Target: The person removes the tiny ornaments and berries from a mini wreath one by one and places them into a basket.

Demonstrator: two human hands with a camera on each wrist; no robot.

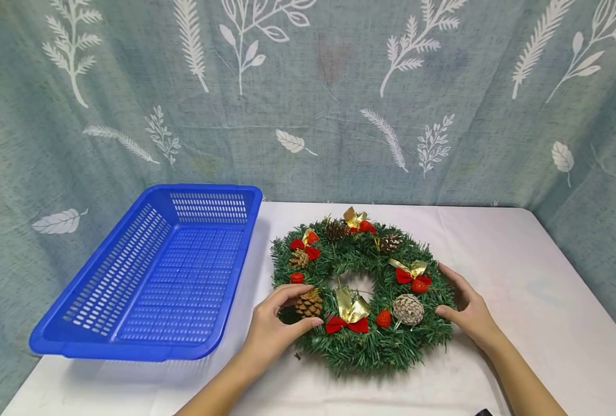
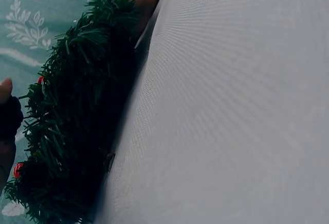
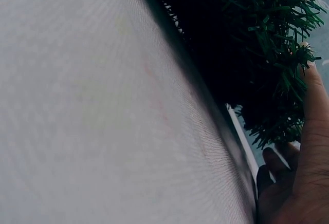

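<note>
Evidently, a light, springy wreath (image 1: 372,349) lay on the table (image 1: 515,260), right of the frame's centre.
Its needles were probably soft and its bows (image 1: 346,325) easily crushed, so the thick outer edge seemed the safest hold. The left hand (image 1: 272,329), lower centre, pinched a pine cone (image 1: 309,305) between thumb and fingers; the right hand (image 1: 470,315), lower right, gripped the edge, thumb on the near side, fingers bent around the outside.
</note>
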